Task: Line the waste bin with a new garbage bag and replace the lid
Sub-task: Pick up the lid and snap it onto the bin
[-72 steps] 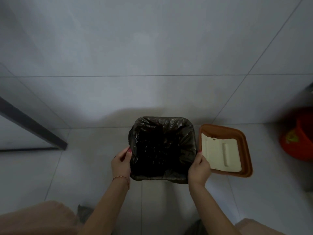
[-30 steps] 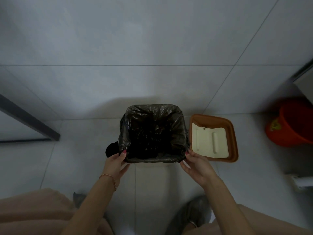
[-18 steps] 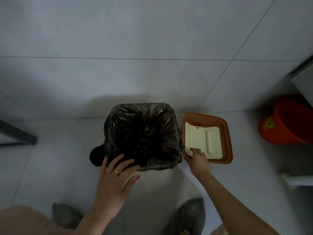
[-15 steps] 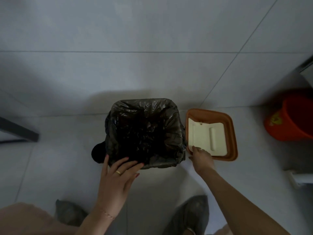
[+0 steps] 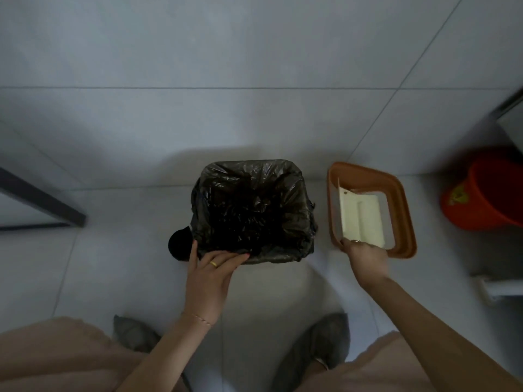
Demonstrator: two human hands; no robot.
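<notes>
Black plastic is showing all round the bin's (image 5: 307,219) mouth: the bag (image 5: 252,210) is sitting inside with its edge folded down over the rim. Just right of it, on the floor (image 5: 113,264), the orange lid (image 5: 402,210) is lying upside down, its cream flap (image 5: 360,219) tipping up. The left hand (image 5: 209,275) is resting flat and spread on the bag's near edge, gripping nothing. The right hand (image 5: 365,258) is closing round the lid's near rim; how firmly its fingers are holding, I cannot tell.

Judging from this, a one-edge grip could be letting the lid tilt or slip as it lifts, and the loose flap could be swinging. The lid also needs turning over; pushed down skewed, it may be dragging the bag's fold off the rim or pinching it unevenly.

Open floor is lying between bin and lid and towards the knees. A red bucket (image 5: 489,193) is standing well to the right, and the wall (image 5: 254,66) is close behind both.
</notes>
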